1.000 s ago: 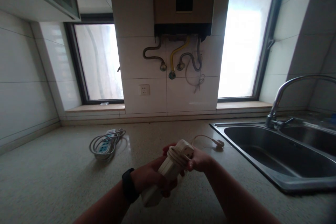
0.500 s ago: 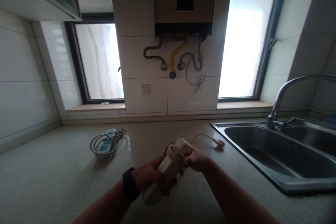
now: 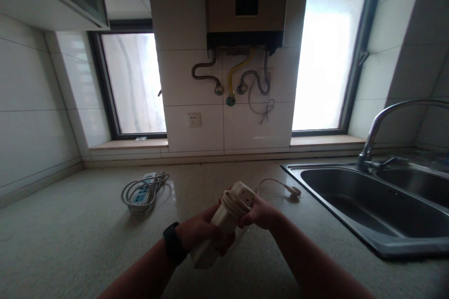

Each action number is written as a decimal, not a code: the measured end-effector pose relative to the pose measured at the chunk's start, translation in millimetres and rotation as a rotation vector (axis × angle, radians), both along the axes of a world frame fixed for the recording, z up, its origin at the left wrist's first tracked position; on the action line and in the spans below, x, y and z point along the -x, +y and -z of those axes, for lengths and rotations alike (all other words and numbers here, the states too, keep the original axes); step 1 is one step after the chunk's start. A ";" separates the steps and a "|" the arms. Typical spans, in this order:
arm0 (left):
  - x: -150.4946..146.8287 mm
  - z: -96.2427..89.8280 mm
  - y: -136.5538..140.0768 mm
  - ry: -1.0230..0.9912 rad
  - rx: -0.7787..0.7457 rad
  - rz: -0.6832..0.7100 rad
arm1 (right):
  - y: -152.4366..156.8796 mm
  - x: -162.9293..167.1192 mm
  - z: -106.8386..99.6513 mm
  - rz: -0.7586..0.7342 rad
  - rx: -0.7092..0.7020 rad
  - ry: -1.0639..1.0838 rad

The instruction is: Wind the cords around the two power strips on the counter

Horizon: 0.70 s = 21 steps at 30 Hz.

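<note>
A white power strip (image 3: 219,220) slants up and away from me, with its white cord (image 3: 234,203) wound around the far part. My left hand (image 3: 206,233), a dark watch on its wrist, is wrapped around the strip's middle. At the far end my right hand (image 3: 258,212) is closed against the strip and the wound cord; its inner fingers are partly hidden, and it seems to pinch the cord. Beyond that hand a loose length of cord runs over the counter to a plug (image 3: 293,191).
On the counter (image 3: 87,233) to the left lies another power strip (image 3: 141,194) with a coiled grey cable. A steel sink (image 3: 351,205) with a curved faucet (image 3: 373,131) is set in at the right. A wall socket (image 3: 194,120) and water heater (image 3: 224,4) are ahead.
The held strip has tipped slightly, its far end shifting a little left and up. My right hand has moved slightly left along the wound cord. The loose plug stays put.
</note>
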<state>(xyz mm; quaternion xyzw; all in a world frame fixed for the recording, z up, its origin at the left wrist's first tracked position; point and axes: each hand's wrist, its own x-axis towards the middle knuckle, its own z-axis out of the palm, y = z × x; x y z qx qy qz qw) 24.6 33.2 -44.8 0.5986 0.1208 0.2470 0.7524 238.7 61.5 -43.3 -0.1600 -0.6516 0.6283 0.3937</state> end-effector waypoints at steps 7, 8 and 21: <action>9.1 -6.3 12.3 0.083 -0.236 -0.177 | 2.6 3.6 -0.8 0.142 -0.078 0.047; 10.2 -7.3 13.4 0.108 -0.322 -0.221 | 3.4 3.7 -1.0 0.186 -0.090 0.060; -16.4 3.2 2.1 0.590 -1.373 -0.999 | 3.2 30.2 -1.6 0.670 -0.216 -0.010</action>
